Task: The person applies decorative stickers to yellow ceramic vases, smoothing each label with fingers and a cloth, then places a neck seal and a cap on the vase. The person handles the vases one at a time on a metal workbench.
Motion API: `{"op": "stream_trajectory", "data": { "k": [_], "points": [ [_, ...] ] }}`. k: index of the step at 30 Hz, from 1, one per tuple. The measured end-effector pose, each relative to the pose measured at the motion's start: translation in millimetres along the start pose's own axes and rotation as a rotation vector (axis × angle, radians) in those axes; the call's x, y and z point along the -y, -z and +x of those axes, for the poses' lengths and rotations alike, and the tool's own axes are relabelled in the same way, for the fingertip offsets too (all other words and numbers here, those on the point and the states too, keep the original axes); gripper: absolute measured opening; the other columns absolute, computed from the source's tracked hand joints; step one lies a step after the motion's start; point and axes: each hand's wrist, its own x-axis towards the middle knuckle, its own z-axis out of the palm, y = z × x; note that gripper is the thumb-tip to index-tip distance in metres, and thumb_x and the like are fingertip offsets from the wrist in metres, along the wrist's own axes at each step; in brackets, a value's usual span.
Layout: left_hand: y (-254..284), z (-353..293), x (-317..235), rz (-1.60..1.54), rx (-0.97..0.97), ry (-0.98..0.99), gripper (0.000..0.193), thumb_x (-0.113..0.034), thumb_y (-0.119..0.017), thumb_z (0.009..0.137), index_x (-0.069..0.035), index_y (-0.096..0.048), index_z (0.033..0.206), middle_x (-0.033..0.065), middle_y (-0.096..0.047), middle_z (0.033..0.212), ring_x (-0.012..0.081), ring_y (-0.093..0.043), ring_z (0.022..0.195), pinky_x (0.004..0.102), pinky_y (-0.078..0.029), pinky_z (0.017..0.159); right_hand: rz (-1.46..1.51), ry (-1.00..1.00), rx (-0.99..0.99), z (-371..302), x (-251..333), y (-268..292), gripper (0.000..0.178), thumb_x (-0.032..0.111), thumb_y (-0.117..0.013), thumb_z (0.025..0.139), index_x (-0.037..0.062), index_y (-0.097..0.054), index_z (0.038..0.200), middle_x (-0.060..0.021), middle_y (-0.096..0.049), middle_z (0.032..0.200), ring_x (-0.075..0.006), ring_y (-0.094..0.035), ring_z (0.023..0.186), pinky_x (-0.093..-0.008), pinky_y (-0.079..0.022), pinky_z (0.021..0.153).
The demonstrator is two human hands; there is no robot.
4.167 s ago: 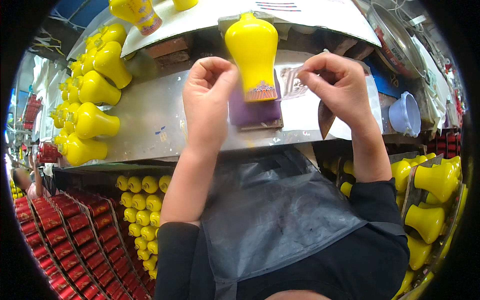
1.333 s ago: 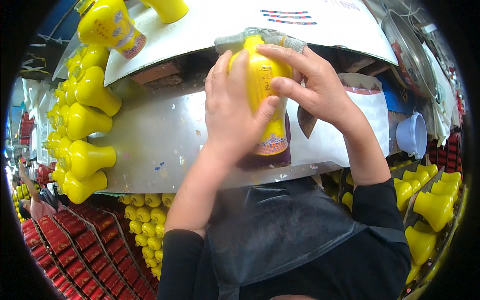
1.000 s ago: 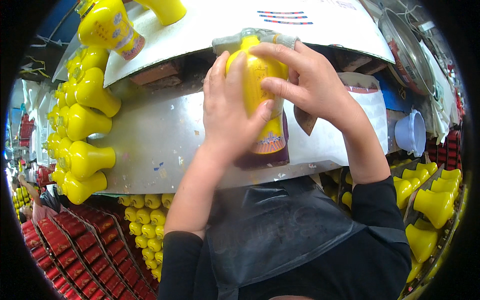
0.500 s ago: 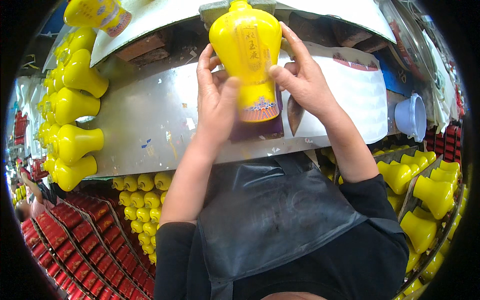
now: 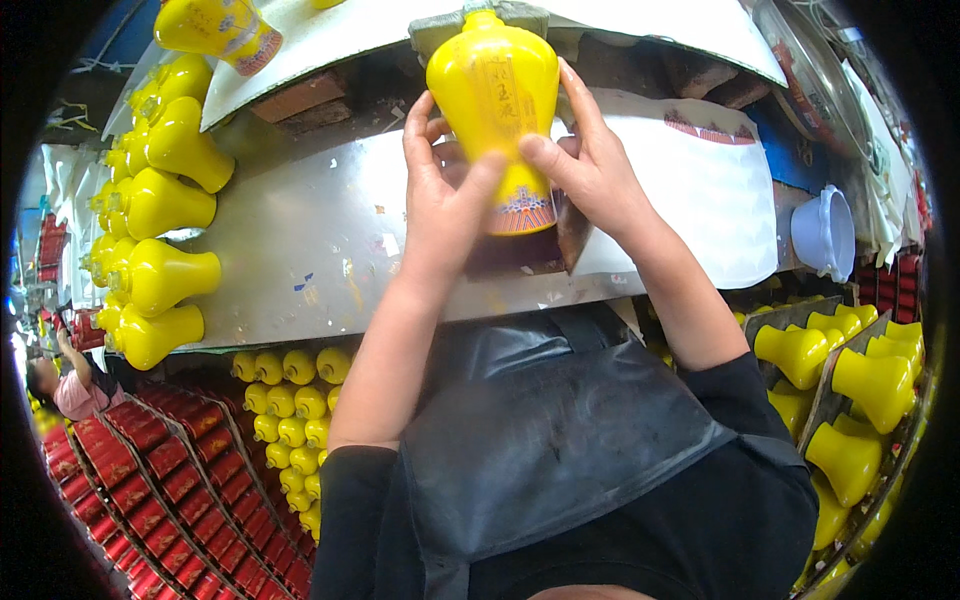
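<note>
A yellow vase-shaped ceramic bottle (image 5: 492, 100) with a patterned red band at its foot stands upright above the grey metal bench (image 5: 310, 240). My left hand (image 5: 448, 196) grips its lower left side, thumb across the front. My right hand (image 5: 588, 170) holds its right side, fingers reaching up along the body. The bottle's neck meets a grey pad under the white board (image 5: 640, 25) at the top.
Several yellow bottles (image 5: 160, 225) lie in a row along the bench's left edge. More yellow bottles (image 5: 850, 390) stand in racks at the right and below the bench (image 5: 280, 410). Red boxes (image 5: 150, 480) fill the lower left. A pale blue bowl (image 5: 825, 235) sits at the right. A person (image 5: 65, 385) is at far left.
Both hands came from apart onto the bottle, turned it and wrapped it. Now they hold it lower down, with its printed front facing me.
</note>
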Motion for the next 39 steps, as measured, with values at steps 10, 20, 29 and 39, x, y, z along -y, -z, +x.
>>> {"op": "stream_trajectory", "data": {
  "k": [10,20,29,39],
  "points": [
    [8.1,-0.7,-2.9,-0.004,-0.005,-0.001,0.074,-0.027,-0.064,0.101,-0.009,-0.022,0.159,0.0168,-0.043,0.141,0.0243,-0.053,0.124,0.0377,-0.049,0.104,0.158,-0.101,0.076,-0.9,5.1,13.8,0.087,0.04,-0.064,0.097,0.0042,-0.021,0.163,-0.0193,-0.068,0.108,-0.0186,-0.067,0.079,-0.0307,-0.055,0.069],
    [8.9,2.6,1.5,0.11,0.007,-0.103,0.064,-0.03,-0.056,0.105,-0.008,-0.028,0.159,0.0144,-0.046,0.14,0.0206,-0.054,0.116,0.0347,-0.047,0.101,0.148,-0.042,0.067,7.3,2.2,19.4,0.076,0.032,-0.064,0.099,0.0119,-0.029,0.163,-0.0121,-0.067,0.104,-0.0125,-0.064,0.078,-0.0289,-0.054,0.07],
    [9.9,10.3,6.4,0.164,-0.016,-0.185,0.074,-0.038,-0.066,0.1,-0.009,-0.03,0.158,0.0139,-0.044,0.14,0.0212,-0.052,0.118,0.0363,-0.05,0.099,0.018,-0.046,0.116,7.1,0.8,19.2,0.084,0.037,-0.065,0.099,0.0133,-0.019,0.165,-0.0233,-0.067,0.108,-0.0196,-0.07,0.086,-0.0319,-0.056,0.075],
    [2.3,13.8,1.9,0.212,-0.062,-0.141,0.091,-0.031,-0.084,0.083,-0.01,-0.031,0.155,0.0153,-0.042,0.138,0.026,-0.052,0.123,0.0394,-0.056,0.097,0.077,0.056,0.071,5.3,-4.9,4.8,0.09,0.031,-0.066,0.098,0.0061,-0.01,0.165,-0.0285,-0.063,0.125,-0.0263,-0.072,0.102,-0.0353,-0.058,0.084]
  ]
}}
